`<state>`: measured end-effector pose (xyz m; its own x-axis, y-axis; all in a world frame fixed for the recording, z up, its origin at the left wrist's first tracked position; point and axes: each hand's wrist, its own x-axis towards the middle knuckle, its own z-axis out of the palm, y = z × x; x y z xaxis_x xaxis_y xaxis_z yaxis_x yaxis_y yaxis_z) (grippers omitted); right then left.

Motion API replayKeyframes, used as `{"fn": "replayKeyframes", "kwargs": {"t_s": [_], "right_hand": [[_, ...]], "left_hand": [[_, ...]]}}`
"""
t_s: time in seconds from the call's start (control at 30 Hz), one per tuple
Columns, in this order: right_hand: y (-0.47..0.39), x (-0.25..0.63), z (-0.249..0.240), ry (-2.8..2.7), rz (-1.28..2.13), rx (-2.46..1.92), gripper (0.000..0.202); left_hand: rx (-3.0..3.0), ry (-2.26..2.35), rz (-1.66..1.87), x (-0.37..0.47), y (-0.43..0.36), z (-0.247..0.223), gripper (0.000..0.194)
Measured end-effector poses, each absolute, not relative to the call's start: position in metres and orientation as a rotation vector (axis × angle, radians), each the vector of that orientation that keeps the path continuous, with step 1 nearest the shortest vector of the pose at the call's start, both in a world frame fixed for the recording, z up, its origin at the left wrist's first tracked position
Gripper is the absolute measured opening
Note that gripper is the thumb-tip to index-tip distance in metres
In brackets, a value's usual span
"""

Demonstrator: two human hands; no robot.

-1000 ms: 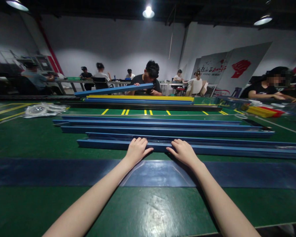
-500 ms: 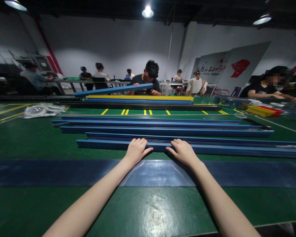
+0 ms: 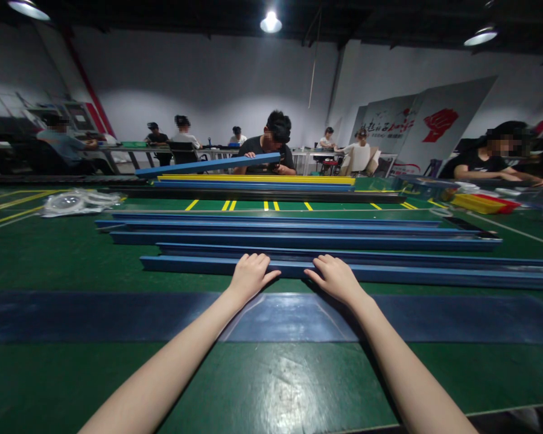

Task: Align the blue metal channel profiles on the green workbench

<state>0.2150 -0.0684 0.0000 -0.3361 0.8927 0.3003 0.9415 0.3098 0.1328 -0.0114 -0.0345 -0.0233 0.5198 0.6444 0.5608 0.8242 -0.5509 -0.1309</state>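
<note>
A long blue channel bar [image 3: 185,264] lies across the green table [image 3: 271,386], its open side up. My left hand [image 3: 251,276] is curled over its near wall, with the thumb pointing inward along the front face. A short stretch to the right, my right hand [image 3: 335,277] grips the same wall, thumb turned toward the left one. The fingertips of both hands are partly hidden inside the channel. Between my forearms and beyond them runs a flat bluish see-through strip [image 3: 99,316] on the tabletop.
More blue channel bars [image 3: 298,241] lie parallel just beyond. Farther back are a black bar [image 3: 253,195] and a yellow bar [image 3: 253,179]. A co-worker [image 3: 265,144] opposite holds a tilted blue bar [image 3: 208,164]. A plastic-wrapped roll [image 3: 67,204] sits left, yellow tray [image 3: 477,204] right.
</note>
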Motion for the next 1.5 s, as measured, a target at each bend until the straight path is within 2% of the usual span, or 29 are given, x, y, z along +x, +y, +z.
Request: {"fn": "replayKeyframes", "kwargs": {"t_s": [0.47, 1.5], "right_hand": [[-0.0686, 0.2144, 0.0011, -2.411, -0.431, -1.706, 0.035], [-0.0674, 0.2153, -0.0016, -2.395, -0.460, -1.689, 0.033]], "left_hand": [[-2.412, -1.173, -0.721, -0.0112, -0.0347, -0.0222, 0.030], [-2.395, -1.236, -0.635, -0.0105, -0.0352, -0.0224, 0.036]]}}
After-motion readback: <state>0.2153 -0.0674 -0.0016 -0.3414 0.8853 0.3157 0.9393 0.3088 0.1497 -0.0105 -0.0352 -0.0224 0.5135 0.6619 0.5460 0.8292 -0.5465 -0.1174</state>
